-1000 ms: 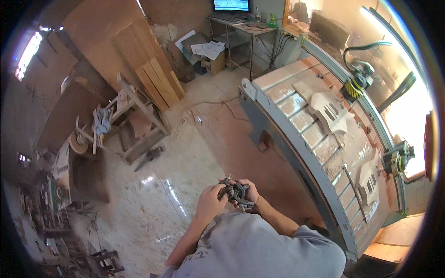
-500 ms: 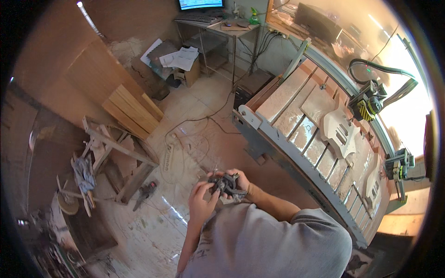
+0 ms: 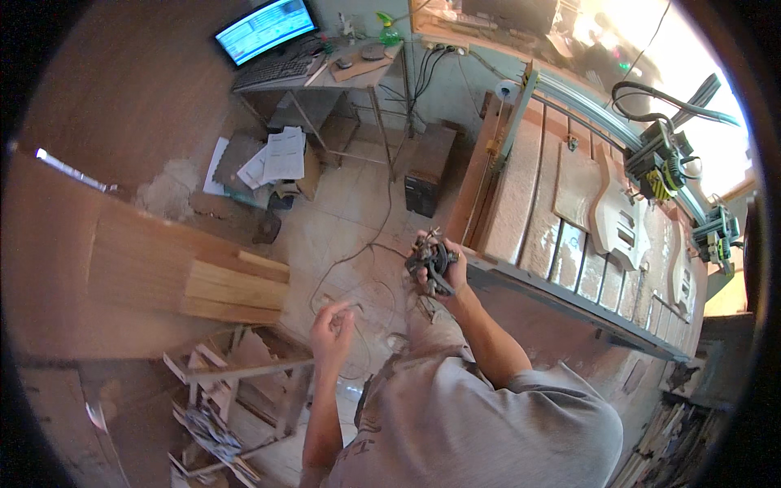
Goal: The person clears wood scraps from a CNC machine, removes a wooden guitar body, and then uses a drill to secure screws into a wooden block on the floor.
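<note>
My right hand (image 3: 458, 275) is wrapped around a dark bundle (image 3: 431, 262) with curved, loop-like parts and small metal-looking pieces. What exactly makes up the bundle is too small to tell. It is held up in front of my body, near the front left corner of the CNC router table (image 3: 521, 269). My left hand (image 3: 331, 332) hangs apart from it, to the left and lower, with its fingers loosely bent and apart. Nothing shows in that hand.
Wooden boards (image 3: 232, 285) lean at the left, behind a wooden frame stand (image 3: 244, 374) with a rag (image 3: 207, 433). Guitar-body-shaped pieces (image 3: 622, 232) lie on the router bed. A cable (image 3: 346, 259) crosses the floor. Farther off are a desk (image 3: 358, 79) with a monitor (image 3: 267, 31) and a computer tower (image 3: 427, 175).
Both hands were together on the dark bundle. My left hand has let go and moved down and left. My right hand has carried the bundle forward. The view has turned.
</note>
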`<state>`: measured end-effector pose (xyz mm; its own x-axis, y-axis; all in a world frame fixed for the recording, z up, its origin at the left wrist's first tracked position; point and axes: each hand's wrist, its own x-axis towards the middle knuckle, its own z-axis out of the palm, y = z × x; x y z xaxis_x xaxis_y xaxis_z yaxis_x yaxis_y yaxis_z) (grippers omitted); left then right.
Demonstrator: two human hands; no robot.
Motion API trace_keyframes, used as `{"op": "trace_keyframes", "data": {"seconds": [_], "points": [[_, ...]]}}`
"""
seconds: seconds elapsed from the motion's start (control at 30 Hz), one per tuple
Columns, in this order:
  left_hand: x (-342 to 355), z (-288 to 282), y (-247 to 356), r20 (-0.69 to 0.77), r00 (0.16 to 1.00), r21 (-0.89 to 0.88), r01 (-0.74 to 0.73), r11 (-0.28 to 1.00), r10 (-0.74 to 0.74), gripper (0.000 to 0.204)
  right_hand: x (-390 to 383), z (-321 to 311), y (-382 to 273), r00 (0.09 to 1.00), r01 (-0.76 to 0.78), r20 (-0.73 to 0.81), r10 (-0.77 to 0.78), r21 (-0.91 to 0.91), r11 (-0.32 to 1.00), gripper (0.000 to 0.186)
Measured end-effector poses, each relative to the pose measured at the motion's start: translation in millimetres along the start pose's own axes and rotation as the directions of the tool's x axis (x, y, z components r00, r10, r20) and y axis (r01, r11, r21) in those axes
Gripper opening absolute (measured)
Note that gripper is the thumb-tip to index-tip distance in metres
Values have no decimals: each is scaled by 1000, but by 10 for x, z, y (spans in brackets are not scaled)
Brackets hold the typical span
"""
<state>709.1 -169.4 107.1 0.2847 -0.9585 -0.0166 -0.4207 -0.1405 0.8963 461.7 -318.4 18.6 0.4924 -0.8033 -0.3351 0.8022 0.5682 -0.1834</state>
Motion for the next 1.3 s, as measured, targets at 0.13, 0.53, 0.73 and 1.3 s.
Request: {"op": "trace_keyframes", "data": {"seconds": [0.13, 0.53, 0.73, 1.3], "points": [[693, -117, -469, 59, 965, 167, 243, 956, -255, 22, 1275, -169, -301, 979, 201, -1, -202, 72, 977, 54], [542, -1229, -2200, 390, 441, 800, 271, 535, -808, 25, 4309, -1985, -1780, 825, 364, -440, -354, -66, 929, 44], [893, -1202, -2354, 320, 333, 575, 676, 461, -887, 44, 5301, -2879, -2273, 747, 153, -550, -374, -405, 901, 42], [1990, -965, -2160, 555, 542, 542, 339, 769, -631, 30, 5785, -2663, -2351, 587, -739, -518, -623, -656, -151, 75]]}}
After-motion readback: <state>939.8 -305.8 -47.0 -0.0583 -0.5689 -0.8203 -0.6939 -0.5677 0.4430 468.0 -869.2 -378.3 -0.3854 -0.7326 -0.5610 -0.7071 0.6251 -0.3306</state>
